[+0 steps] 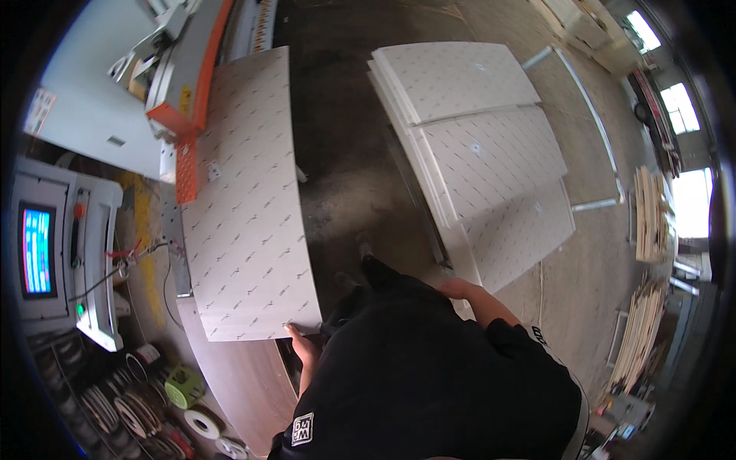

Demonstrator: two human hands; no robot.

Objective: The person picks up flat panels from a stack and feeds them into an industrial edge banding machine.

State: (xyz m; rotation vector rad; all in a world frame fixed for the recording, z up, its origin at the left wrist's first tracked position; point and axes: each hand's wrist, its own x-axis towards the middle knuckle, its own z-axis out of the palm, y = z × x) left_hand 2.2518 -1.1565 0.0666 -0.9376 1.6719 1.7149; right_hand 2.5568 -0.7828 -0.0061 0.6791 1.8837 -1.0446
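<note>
Gripping near corner of white patterned panel (249,207), left hand (300,341) has thumb on top face, fingers under edge. Panel lies flat on machine bench (230,376), far end beside orange-grey machine head (184,69). Right hand (452,287) rests at near end of stacked white panels (483,146) on floor; grip cannot be told. Control screen (37,249) glows at left. Tape rolls (203,422) lie below bench.

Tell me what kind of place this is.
Most likely a panel or furniture workshop. The left hand holds a white board lying at a machine with a control screen; a stack of white panels lies on the concrete floor.
</note>
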